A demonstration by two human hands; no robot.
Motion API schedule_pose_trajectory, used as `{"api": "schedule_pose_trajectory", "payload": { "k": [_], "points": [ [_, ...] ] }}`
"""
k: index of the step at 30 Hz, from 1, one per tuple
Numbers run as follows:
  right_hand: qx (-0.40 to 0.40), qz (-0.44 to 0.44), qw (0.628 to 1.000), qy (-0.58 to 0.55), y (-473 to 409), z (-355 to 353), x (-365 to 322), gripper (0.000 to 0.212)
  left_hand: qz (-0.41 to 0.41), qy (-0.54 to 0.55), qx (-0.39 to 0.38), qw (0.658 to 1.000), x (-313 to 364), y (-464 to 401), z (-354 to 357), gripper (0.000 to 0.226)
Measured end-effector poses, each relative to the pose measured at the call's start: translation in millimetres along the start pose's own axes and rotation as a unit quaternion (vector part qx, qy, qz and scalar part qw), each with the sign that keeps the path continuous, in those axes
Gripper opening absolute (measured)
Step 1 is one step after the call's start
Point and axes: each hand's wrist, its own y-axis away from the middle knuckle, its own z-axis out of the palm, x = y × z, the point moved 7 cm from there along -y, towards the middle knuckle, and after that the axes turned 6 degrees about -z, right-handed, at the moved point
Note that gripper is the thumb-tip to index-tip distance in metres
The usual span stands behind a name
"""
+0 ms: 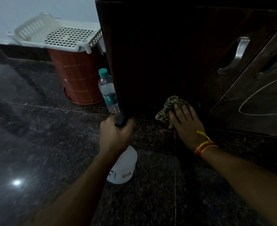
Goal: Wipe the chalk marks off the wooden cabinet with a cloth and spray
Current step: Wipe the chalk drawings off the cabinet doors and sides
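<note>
Here the left hand [116, 136] is curling its fingers around the black head of a white spray bottle [124, 167], which is hanging below the fist just above the dark polished floor [36, 128]. The right hand [185, 123] is lying with its fingers stretched out flat, pressing a striped cloth [170, 108] against the lowest part of the dark wooden cabinet [159, 54], close to where the cabinet is meeting the floor. A yellow and red thread band [205, 145] is sitting on that wrist. White chalk marks [263, 98] are showing as curved lines on the cabinet door to the right, beside two metal handles [237, 54], well apart from the cloth. Left of the cabinet, a clear water bottle [108, 92] with a teal cap is standing just beside its edge, and a brown bin [79, 75] with a white perforated basket [56, 35] on top is standing behind it.
</note>
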Motion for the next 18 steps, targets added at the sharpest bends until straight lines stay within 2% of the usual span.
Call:
{"api": "schedule_pose_trajectory", "payload": {
  "k": [4, 8, 11, 14, 18],
  "points": [
    [-0.031, -0.119, 0.992, -0.027, -34.5, -6.5, -39.4, 0.050, 0.002, -0.013, -0.008, 1.000, 4.0, -0.2, 3.8, 0.044],
    [-0.036, -0.221, 0.975, -0.003, -58.7, -10.8, -77.2, 0.049, 0.003, -0.024, 0.017, 1.000, 7.6, -5.4, -4.7, 0.043],
    [-0.050, -0.243, 0.969, 0.022, -71.2, -10.9, -93.1, 0.047, 0.001, -0.027, 0.023, 0.999, 5.3, -5.1, -10.9, 0.043],
    [-0.107, -0.284, 0.948, 0.092, -80.0, -3.1, -114.6, 0.056, -0.006, -0.022, 0.031, 0.999, 2.0, -3.3, -17.6, 0.045],
    [-0.125, -0.276, 0.946, 0.113, -93.6, -4.3, -128.7, 0.060, -0.009, -0.023, 0.041, 0.999, -0.4, -4.0, -29.1, 0.047]
  ]
}}
